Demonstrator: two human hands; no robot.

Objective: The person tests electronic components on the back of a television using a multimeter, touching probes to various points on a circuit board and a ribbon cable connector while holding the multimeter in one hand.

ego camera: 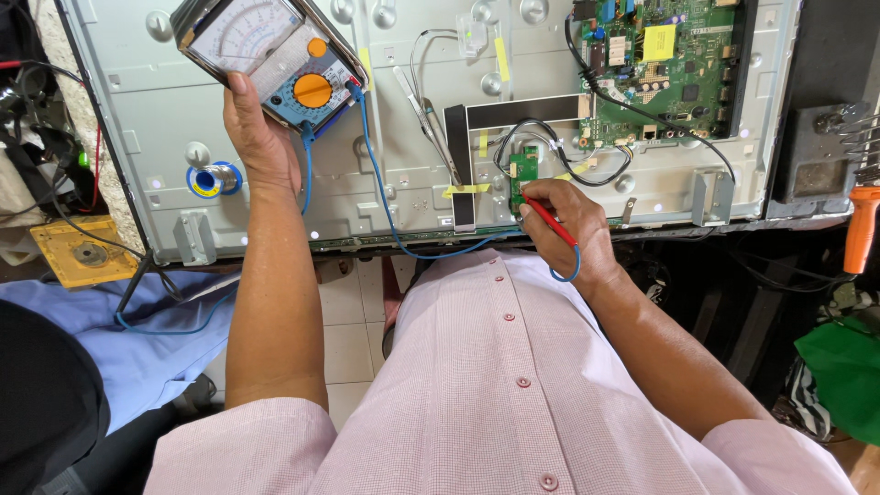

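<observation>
Holding items, both hands:

Left hand [259,137]: raised over the panel, fingers wrapped under and thumb on the lower edge of a blue-and-grey analogue multimeter with orange rotary dial and white needle scale [275,55]. Meter tilted, face toward the camera, at upper left of the view.

Right hand [564,229]: fingers pinched closed around a slim red test probe [550,220], tip set against a small green circuit board [523,170] near the panel's lower edge. Exact contact point too small to tell.

Blue lead wire [385,202]: runs from the meter's lower corner down across the panel, curves along the bottom edge and loops at the right wrist. 1 further blue lead drops beside the left forearm.

Grey sheet-metal back panel of a flat screen [165,110]: lying open before the person, bearing all boards.

Black flat ribbon strip, L-shaped [513,112]: just left of and above the small board, held with yellow tape.

Large green main circuit board with yellow label [660,64]: upper right of the panel, black cables leading from it toward the small board.

Solder spool with blue rim [214,179]: on the panel, left of the left forearm.

Orange-handled tool [862,229]: right edge, off the panel.

Pink button-front shirt [513,385]: foreground.
</observation>
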